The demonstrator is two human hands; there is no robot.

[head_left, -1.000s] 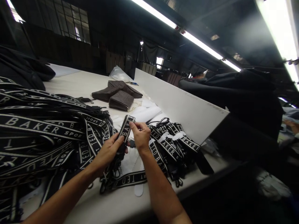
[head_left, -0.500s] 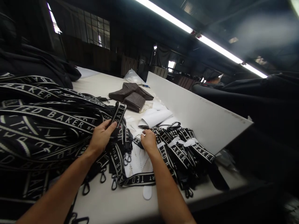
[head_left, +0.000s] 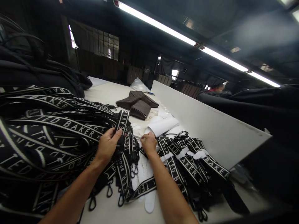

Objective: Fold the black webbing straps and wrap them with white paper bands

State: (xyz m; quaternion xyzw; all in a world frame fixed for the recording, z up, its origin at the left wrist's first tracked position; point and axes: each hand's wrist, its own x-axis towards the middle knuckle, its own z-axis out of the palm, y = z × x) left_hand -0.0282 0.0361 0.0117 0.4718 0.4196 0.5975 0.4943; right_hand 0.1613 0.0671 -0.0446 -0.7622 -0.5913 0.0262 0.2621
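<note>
Background [head_left: 98,67] murky; left fingers [head_left: 117,134] clasp folded strap [head_left: 123,119]; right fingers [head_left: 145,137] curled, grasp unclear.

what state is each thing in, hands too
left hand: gripping lettered strap
lettered strap: folded, upper end upright
right hand: fingers curled, contents unclear
left strap pile: loose, tangled
right strap bundles: folded, white strips across
brown bags: overlapping
white sheet: curled
tube light: lit
</note>
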